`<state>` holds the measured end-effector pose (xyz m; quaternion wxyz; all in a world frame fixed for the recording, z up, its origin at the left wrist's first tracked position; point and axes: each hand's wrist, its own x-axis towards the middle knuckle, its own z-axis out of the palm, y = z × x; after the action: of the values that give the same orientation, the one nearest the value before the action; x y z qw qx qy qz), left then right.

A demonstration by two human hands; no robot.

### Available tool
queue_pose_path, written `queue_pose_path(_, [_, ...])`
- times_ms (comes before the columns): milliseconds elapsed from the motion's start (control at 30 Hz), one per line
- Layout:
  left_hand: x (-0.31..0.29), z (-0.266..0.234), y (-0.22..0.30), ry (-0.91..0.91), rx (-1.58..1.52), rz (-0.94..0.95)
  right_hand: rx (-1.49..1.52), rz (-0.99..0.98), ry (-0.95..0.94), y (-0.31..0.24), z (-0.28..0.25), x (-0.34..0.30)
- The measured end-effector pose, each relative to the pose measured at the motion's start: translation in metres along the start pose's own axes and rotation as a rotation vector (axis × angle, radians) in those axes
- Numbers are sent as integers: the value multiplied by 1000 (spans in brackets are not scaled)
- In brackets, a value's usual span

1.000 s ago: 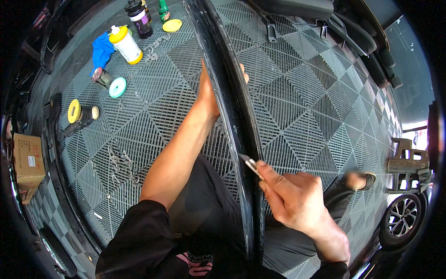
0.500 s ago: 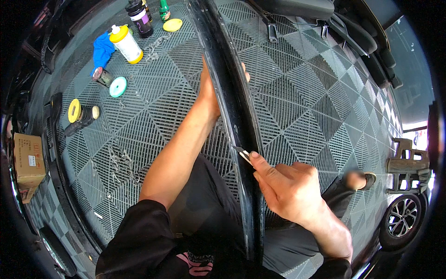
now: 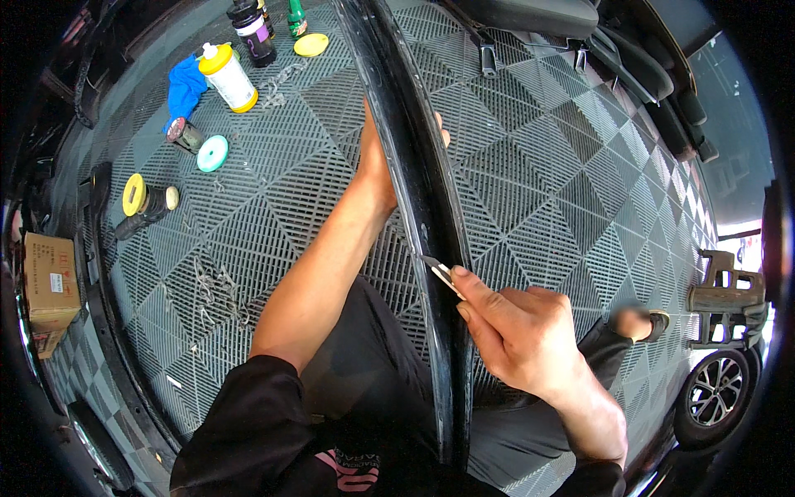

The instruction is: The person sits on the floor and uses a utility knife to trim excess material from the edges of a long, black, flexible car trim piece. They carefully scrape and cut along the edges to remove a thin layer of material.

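A long, glossy black channel-shaped car trim piece (image 3: 421,166) runs from the top middle of the view down to my lap. My left hand (image 3: 375,164) is closed round its far part from underneath; the strip hides most of the palm, and fingertips show at its right edge. In my right hand (image 3: 523,338), a slim craft knife (image 3: 445,277) with a pale handle and dark blade is pinched between thumb and fingers. The blade's tip lies at the strip's left edge, by pale scuff marks.
On the grey slatted floor tiles (image 3: 530,182), a yellow-capped white bottle (image 3: 228,79), blue cloth (image 3: 186,87), dark bottle (image 3: 252,35), polishing machine (image 3: 147,205) and round pads lie at left. Clear scraps (image 3: 214,298) are scattered nearby. A carton (image 3: 51,277) stands far left, a plastic stool (image 3: 727,298) right.
My right hand and the knife have shifted slightly, the blade tip moving a little up and right. The left hand keeps its hold on the strip.
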<state>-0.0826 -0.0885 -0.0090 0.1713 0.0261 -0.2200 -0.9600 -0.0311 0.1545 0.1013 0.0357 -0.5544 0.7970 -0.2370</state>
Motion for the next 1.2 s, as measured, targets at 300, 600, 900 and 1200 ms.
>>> queue_pose_path(300, [1, 3, 2, 15, 16, -23, -131, -60, -34, 0, 3, -6])
queue_pose_path(600, [3, -5, -1, -46, 23, 32, -68, -37, -38, -1, 3, -11])
queue_pose_path(900, [1, 2, 1, -7, 33, 27, -107, -61, -20, -1, 5, -7])
queue_pose_path(1200, [1, -3, -1, 8, 29, 30, -56, -49, -32, 1, 10, -21])
